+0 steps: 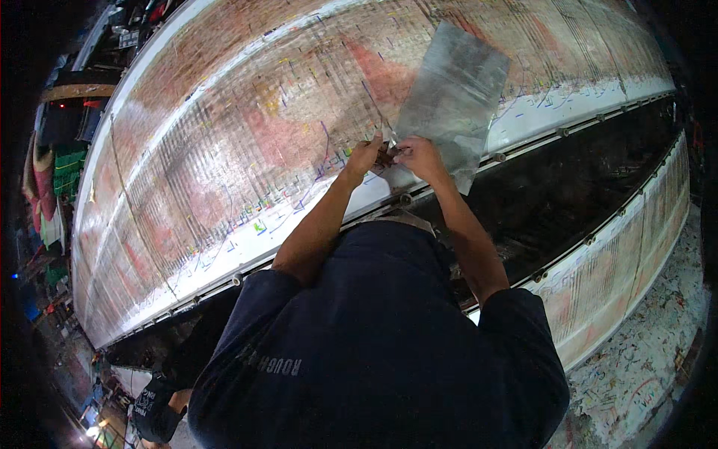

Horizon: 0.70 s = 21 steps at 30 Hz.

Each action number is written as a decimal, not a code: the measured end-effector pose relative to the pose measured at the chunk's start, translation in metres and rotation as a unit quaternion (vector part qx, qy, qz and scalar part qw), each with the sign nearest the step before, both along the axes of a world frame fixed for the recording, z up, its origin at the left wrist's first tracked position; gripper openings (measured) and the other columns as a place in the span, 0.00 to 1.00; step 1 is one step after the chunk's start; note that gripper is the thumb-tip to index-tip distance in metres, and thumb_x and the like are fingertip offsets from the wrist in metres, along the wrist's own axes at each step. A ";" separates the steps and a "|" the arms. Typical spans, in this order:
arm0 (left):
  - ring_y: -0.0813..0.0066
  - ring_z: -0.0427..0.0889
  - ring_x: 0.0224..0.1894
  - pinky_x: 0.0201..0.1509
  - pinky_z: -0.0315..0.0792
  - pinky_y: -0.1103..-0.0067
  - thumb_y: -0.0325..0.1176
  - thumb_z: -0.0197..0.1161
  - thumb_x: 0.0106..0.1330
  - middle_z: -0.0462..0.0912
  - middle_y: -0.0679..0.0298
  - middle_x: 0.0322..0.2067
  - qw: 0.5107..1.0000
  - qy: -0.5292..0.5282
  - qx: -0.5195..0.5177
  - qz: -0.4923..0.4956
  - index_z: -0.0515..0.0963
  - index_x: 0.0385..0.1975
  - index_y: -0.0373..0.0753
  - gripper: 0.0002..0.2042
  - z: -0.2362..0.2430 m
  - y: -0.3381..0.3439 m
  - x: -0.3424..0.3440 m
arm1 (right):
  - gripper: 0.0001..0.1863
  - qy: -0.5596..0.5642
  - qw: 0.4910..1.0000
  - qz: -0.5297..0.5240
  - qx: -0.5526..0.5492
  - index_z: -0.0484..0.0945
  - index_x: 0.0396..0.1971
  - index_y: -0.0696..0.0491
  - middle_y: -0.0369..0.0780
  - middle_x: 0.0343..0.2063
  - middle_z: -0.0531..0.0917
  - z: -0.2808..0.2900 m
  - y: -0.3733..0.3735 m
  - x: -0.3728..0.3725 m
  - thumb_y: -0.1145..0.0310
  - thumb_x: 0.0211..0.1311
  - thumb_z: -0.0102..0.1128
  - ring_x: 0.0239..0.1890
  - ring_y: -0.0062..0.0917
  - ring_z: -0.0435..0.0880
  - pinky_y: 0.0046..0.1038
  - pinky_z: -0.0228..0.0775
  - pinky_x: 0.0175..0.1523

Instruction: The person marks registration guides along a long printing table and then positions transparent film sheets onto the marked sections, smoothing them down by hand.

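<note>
Pinch gently with curled left hand [363,155] and curled right hand [420,159] at the small, dark-brown thing [386,156], beside the clear plastic sheet [456,86] on the stained, white-edged table [217,161]; cannot tell the grip.

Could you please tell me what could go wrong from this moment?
The grey translucent sheet could slide down, since its lower corner seems to reach past the near edge of the marked worktop. The small dark item might drop: it sits between the left hand and right hand, and its grip is unclear.
</note>
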<state>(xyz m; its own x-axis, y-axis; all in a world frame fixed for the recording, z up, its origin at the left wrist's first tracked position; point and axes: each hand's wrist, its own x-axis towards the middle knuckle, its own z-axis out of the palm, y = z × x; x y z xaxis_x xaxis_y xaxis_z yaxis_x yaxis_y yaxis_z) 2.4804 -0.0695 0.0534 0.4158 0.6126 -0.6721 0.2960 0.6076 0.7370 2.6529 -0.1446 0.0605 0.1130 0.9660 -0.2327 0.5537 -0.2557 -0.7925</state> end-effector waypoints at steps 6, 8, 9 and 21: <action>0.72 0.81 0.24 0.33 0.74 0.75 0.58 0.53 0.71 0.84 0.58 0.24 1.000 0.014 0.015 0.014 0.82 0.31 0.30 0.30 0.007 0.000 0.002 | 0.18 0.051 0.998 0.001 -0.022 0.86 0.40 0.55 0.44 0.37 0.85 -0.010 0.001 0.008 0.66 0.47 0.74 0.39 0.33 0.87 0.32 0.76 0.46; 0.73 0.80 0.24 0.32 0.74 0.76 0.56 0.54 0.71 0.84 0.59 0.24 1.000 -0.007 0.002 0.015 0.82 0.31 0.30 0.29 0.003 0.000 0.000 | 0.17 0.072 0.997 -0.001 -0.036 0.86 0.39 0.55 0.45 0.36 0.86 -0.013 0.002 0.009 0.65 0.49 0.74 0.38 0.33 0.87 0.33 0.76 0.46; 0.74 0.81 0.24 0.31 0.74 0.77 0.56 0.55 0.71 0.84 0.59 0.25 1.000 -0.017 -0.003 0.012 0.82 0.31 0.31 0.28 0.000 0.001 -0.001 | 0.16 0.092 0.995 -0.004 -0.050 0.86 0.39 0.55 0.45 0.35 0.86 -0.015 0.003 0.010 0.65 0.50 0.73 0.38 0.33 0.87 0.33 0.76 0.45; 0.66 0.84 0.30 0.35 0.76 0.71 0.44 0.67 0.63 0.86 0.54 0.29 0.970 0.065 0.200 -0.122 0.83 0.34 0.32 0.17 -0.024 -0.001 -0.002 | 0.09 0.063 0.991 -0.115 0.000 0.79 0.33 0.60 0.43 0.25 0.81 -0.024 -0.008 0.018 0.69 0.61 0.63 0.30 0.30 0.81 0.32 0.72 0.39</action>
